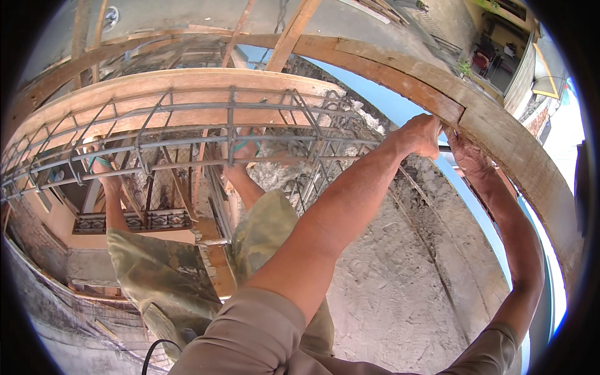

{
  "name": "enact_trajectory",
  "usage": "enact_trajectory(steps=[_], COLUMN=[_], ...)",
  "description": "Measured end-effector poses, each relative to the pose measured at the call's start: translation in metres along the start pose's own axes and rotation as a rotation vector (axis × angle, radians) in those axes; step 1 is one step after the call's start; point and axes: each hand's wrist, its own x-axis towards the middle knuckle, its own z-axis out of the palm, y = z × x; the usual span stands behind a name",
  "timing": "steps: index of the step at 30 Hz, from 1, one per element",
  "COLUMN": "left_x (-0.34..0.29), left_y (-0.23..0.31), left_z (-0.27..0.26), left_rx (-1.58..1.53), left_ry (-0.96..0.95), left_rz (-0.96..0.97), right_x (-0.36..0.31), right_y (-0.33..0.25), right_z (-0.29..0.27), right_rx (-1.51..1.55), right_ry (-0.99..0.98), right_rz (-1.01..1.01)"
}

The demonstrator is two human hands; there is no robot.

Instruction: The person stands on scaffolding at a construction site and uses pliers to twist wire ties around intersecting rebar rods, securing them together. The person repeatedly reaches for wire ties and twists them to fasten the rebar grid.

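Observation:
My left hand reaches up to the lower edge of a long wooden beam, its fingers curled and mostly turned out of sight. Close beside it, my right hand is also raised against the beam, near a joint where two boards overlap. A short dark rod shows between the hands. Both hands look closed, but what lies in their fingers is hidden. Below and to the left runs a cage of steel reinforcing bars, apart from both hands.
My sandalled feet straddle an opening, near the rebar cage. A wide formwork plank stands behind the cage. At right lies a rough concrete surface. An ornamental grille sits far below on the left. Upright wooden posts rise behind.

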Motion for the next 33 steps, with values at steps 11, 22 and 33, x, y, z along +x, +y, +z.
enact_trajectory(steps=[11,22,33], left_x=[-0.017,0.006,-0.001], left_y=[0.022,0.011,-0.003], left_z=[0.067,0.017,0.101], left_rx=[0.214,0.072,0.129], left_ry=[0.746,-0.099,0.649], left_rz=[0.073,0.042,0.04], right_x=[0.025,-0.014,0.045], right_y=[-0.05,-0.031,-0.13], right_z=[-0.074,-0.062,0.015], right_rx=[-1.066,-0.156,-0.812], right_ry=[-0.636,-0.064,-0.741], right_rz=[-0.147,-0.131,0.313])
